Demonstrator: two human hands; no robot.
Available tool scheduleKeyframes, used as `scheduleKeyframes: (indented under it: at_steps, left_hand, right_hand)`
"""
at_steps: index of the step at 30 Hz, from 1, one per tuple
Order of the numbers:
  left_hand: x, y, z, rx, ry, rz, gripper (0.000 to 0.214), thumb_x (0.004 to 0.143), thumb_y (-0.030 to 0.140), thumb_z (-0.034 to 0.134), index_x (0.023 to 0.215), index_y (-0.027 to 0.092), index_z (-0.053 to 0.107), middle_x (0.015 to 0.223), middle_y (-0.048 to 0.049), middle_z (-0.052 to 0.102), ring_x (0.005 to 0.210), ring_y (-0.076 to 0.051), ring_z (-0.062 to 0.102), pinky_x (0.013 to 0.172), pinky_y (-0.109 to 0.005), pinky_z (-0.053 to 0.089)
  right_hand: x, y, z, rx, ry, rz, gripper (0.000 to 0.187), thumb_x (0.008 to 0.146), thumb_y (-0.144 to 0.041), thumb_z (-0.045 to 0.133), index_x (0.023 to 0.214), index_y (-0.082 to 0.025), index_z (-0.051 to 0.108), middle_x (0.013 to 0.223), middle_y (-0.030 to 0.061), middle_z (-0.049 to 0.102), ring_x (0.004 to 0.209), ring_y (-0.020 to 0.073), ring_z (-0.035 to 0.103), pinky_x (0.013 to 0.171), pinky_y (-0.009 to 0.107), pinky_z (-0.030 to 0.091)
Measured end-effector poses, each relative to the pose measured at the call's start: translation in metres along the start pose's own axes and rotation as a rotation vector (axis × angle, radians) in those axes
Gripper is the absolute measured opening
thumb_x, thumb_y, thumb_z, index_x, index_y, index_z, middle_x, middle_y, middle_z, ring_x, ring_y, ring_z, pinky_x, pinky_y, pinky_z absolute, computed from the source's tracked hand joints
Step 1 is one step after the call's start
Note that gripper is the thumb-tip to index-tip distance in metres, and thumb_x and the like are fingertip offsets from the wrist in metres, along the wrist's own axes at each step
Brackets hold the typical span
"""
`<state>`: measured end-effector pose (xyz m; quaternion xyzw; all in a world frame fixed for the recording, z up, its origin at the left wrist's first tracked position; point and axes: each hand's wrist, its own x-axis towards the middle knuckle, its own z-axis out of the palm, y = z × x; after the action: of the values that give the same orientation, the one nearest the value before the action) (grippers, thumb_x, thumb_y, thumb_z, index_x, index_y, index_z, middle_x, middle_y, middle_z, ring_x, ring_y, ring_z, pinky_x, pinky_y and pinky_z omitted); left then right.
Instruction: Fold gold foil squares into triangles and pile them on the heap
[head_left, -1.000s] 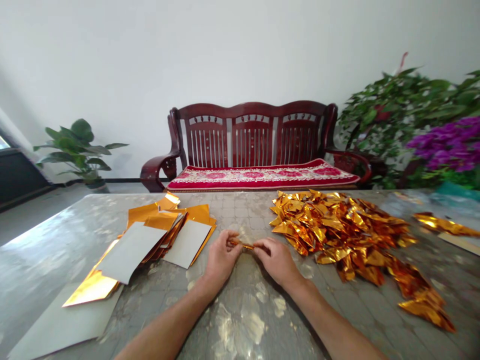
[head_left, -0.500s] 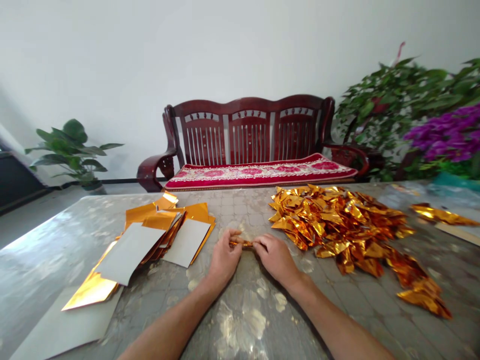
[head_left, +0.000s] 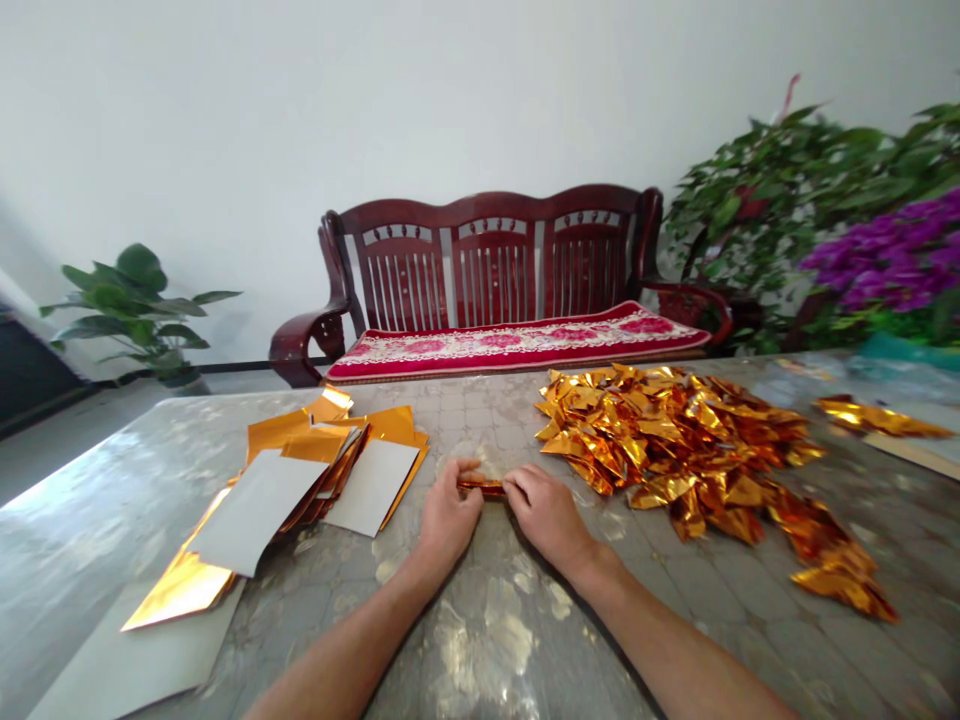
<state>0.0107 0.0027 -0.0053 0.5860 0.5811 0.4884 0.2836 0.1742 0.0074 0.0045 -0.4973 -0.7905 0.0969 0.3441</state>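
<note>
My left hand (head_left: 448,517) and my right hand (head_left: 545,512) rest side by side on the table (head_left: 495,630), fingers pinched on a small folded piece of gold foil paper (head_left: 482,487) held between them. Just to the left lies a fanned stack of flat gold-and-white foil sheets (head_left: 300,480). To the right spreads a heap of folded gold foil pieces (head_left: 690,450), close to my right hand.
More gold foil (head_left: 877,418) lies at the table's far right edge. A dark wooden bench (head_left: 495,290) with a red cushion stands behind the table. A potted plant (head_left: 131,305) is at left; leafy plants with purple flowers (head_left: 885,260) at right.
My hands have stayed pinched on the small foil piece and shifted slightly lower towards the table. The camera has tilted a little, so the scene sits somewhat higher.
</note>
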Motion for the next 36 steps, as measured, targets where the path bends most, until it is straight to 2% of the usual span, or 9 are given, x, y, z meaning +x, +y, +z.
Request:
scheduleKeyframes:
  at_steps: [6,11,23,29,36]
  left_hand:
    - [0.002,-0.001,-0.002,-0.102,0.032,-0.052,0.033,0.069,0.002,0.053,0.098,0.016,0.064,0.091,-0.0057,0.073,0.089,-0.020,0.069,0.087,-0.034,0.052]
    - [0.002,-0.003,-0.003,-0.201,0.047,-0.088,0.032,0.071,0.004,0.051,0.098,0.017,0.062,0.090,-0.0046,0.074,0.088,-0.019,0.070,0.086,-0.033,0.052]
    - [0.000,-0.003,-0.003,-0.151,0.024,-0.011,0.025,0.079,0.009,0.053,0.101,0.018,0.061,0.093,-0.0050,0.075,0.089,-0.017,0.071,0.085,-0.031,0.053]
    - [-0.003,0.001,-0.003,-0.121,0.036,0.019,0.022,0.081,0.012,0.053,0.101,0.018,0.061,0.095,-0.0048,0.074,0.090,-0.017,0.071,0.085,-0.031,0.053]
    - [-0.006,0.006,-0.004,-0.118,0.055,0.054,0.018,0.082,0.014,0.055,0.097,0.019,0.064,0.095,-0.0034,0.074,0.091,-0.017,0.070,0.086,-0.030,0.052]
  right_hand:
    - [-0.001,-0.001,0.001,0.004,-0.002,-0.097,0.020,0.097,-0.020,0.050,0.090,-0.020,0.068,0.086,0.0038,0.066,0.082,0.0170,0.064,0.075,0.026,0.046]
    - [-0.002,-0.006,-0.001,-0.007,-0.003,-0.100,0.022,0.098,-0.020,0.047,0.090,-0.020,0.068,0.087,0.0051,0.066,0.083,0.0176,0.064,0.076,0.027,0.047]
    - [-0.001,-0.005,-0.003,0.103,0.006,-0.005,0.018,0.093,-0.020,0.051,0.086,-0.021,0.067,0.087,0.0048,0.067,0.085,0.0180,0.063,0.079,0.028,0.047]
    - [0.001,-0.006,-0.001,0.138,0.003,0.098,0.017,0.086,-0.014,0.056,0.094,-0.020,0.070,0.094,0.0056,0.071,0.090,0.0194,0.065,0.082,0.029,0.047]
    - [0.002,-0.007,-0.004,0.202,-0.031,0.176,0.019,0.088,-0.019,0.053,0.095,-0.020,0.071,0.094,0.0063,0.075,0.088,0.0207,0.068,0.079,0.030,0.047]
